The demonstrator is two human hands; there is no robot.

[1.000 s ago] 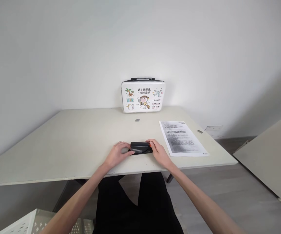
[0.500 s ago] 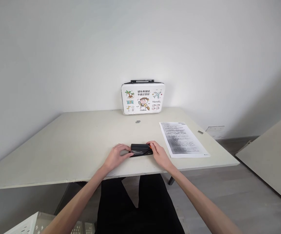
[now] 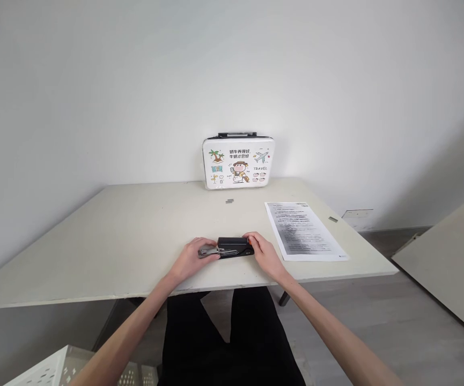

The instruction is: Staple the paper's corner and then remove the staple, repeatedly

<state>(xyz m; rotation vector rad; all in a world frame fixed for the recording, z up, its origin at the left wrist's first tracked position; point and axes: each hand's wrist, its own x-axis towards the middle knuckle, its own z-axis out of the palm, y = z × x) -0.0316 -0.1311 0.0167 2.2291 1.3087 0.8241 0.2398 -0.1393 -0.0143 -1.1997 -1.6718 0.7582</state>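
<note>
A black stapler (image 3: 234,245) lies on the table near its front edge. From its left end sticks out the metal staple tray (image 3: 207,251). My left hand (image 3: 189,260) is curled about that end, with the thumb in front and the fingers behind the tray. At the other end, my right hand (image 3: 264,256) grips the stapler by its orange part (image 3: 250,241), fingers closed.
A printed sheet of paper (image 3: 306,233) lies to the right. Strips of staples (image 3: 229,201) rest behind the stapler, and another strip (image 3: 333,219) near the right edge. A white cartoon case (image 3: 237,163) leans on the wall. A white perforated basket (image 3: 60,370) stands below left.
The stapler's metal tray has slid out to the left, between my left thumb and fingers. Both hands keep about the same place. The view has shifted slightly.
</note>
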